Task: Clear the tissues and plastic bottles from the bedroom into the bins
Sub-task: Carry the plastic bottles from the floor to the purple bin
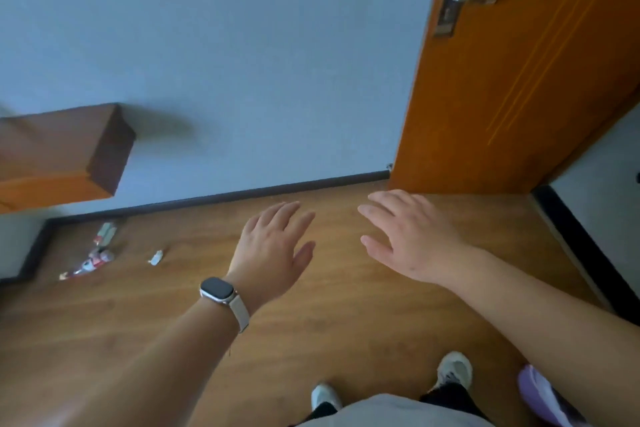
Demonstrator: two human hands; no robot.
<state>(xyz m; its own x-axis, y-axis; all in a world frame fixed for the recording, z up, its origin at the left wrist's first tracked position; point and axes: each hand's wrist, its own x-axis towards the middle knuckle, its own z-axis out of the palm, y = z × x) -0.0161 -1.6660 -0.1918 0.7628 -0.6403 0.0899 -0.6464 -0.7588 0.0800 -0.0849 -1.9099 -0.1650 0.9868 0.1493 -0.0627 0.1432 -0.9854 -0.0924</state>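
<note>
Head view, standing. The left hand (273,246) and right hand (412,239) are both stretched forward over the wooden floor (346,322), fingers straight and spread, palms down, holding nothing. A watch (217,290) sits on the left wrist.

The litter lies near the far left corner of the floor, close to the skirting board (242,196): one plastic bottle (105,232) nearest the wall, a second bottle (88,265) just in front of it, and a small crumpled tissue (156,257) a little to their right. All three are well apart from both hands. No bin is in view; a purple object (540,392) at the lower right edge cannot be identified.

Likely hazards: the bottles lie on their sides and may roll along the floor if nudged rather than gripped; the tissue is small and pale and is easily overlooked; a wooden ledge (59,152) juts from the wall above the litter and could catch a head on bending down; the open door (502,97) stands close on the right.

Writing: the bottles carry red and white labels, too blurred to read. The watch face is dark.
</note>
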